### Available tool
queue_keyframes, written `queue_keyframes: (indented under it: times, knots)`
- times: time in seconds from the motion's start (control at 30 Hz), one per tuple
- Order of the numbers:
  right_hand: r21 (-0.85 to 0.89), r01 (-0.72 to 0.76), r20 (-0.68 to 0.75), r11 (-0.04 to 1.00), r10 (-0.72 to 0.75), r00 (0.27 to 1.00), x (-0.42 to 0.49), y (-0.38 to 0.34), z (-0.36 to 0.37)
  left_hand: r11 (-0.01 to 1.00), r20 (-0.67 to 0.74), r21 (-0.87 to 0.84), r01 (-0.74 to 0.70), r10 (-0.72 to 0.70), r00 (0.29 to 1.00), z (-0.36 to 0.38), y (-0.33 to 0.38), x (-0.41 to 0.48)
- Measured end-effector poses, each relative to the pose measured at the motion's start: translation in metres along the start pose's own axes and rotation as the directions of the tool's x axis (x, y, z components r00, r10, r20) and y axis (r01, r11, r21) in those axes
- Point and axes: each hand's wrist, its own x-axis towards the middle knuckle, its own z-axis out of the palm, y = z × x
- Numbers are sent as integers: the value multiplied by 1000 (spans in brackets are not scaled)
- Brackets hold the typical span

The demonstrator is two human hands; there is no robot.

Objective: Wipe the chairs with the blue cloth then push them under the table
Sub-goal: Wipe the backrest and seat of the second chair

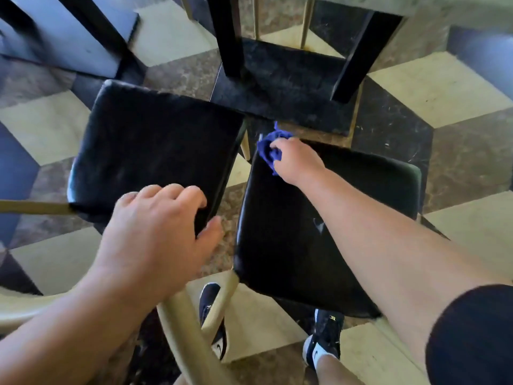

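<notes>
Two chairs with black padded seats and gold frames stand side by side below me. My right hand [298, 159] is closed on a crumpled blue cloth [268, 150] and presses it on the far left corner of the right chair seat [291, 240]. My left hand [158, 232] rests with spread fingers on the near right corner of the left chair seat [150, 151], just above that chair's gold backrest [183, 337]. The table [416, 6] shows at the top right, with black legs [229, 37] coming down in front of the chairs.
A third black seat [291, 87] sits on the floor side under the table between its legs. Another dark piece of furniture [69, 31] stands at the top left. My two shoes [324, 337] stand behind the chairs on the patterned tile floor [444, 87].
</notes>
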Motion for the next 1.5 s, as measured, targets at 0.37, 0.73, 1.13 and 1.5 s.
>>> queue_keyframes:
  times: [0.37, 0.73, 1.13, 1.5]
  knots:
    - [-76, 159, -24, 984, -161, 987, -51, 0, 84, 919, 513, -307, 249, -60, 856, 5, -13, 19]
    - [-115, 637, 398, 762, -552, 732, -173, 4, 131, 852, 60, -327, -408, 450, 891, 2, -22, -43]
    - [-250, 135, -110, 959, -167, 980, 0, 37, 26, 821, -75, -265, -506, 505, 860, 18, -23, -45]
    - [-127, 395, 203, 910, -366, 908, -146, 45, 87, 853, -94, -252, -458, 449, 888, 28, -24, -46]
